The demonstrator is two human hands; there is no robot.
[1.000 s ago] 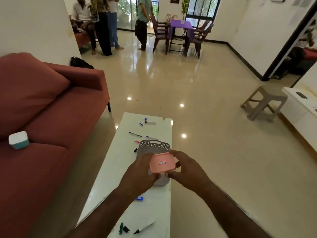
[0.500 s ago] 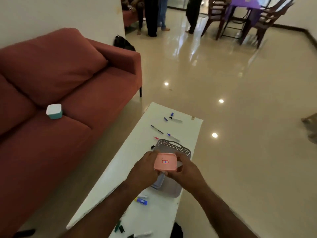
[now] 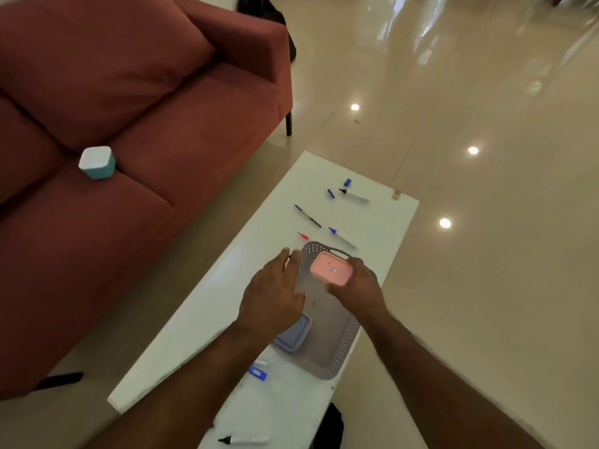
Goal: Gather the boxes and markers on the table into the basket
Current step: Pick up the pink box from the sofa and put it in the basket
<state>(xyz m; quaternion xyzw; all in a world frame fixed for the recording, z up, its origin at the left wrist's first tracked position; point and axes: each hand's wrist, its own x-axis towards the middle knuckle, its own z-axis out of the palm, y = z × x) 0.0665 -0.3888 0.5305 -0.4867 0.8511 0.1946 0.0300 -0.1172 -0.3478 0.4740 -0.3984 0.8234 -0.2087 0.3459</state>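
On the long white desk (image 3: 201, 306), the left hand (image 3: 272, 296) hovers with fingers straight and relaxed, holding nothing, above a pale blue lidded plastic box (image 3: 293, 335) lying in the grey perforated plastic basket (image 3: 334, 345); further right, the right hand (image 3: 359, 286) grips a small pink rounded plastic box (image 3: 330, 270) by its edges over the basket's far end. The box looks light, rigid and smooth, so an edge pinch should suit it, though it could slip

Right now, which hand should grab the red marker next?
Left. The left hand is open and free, fingertips nearest the red marker. The right hand holds the pink box over the basket.
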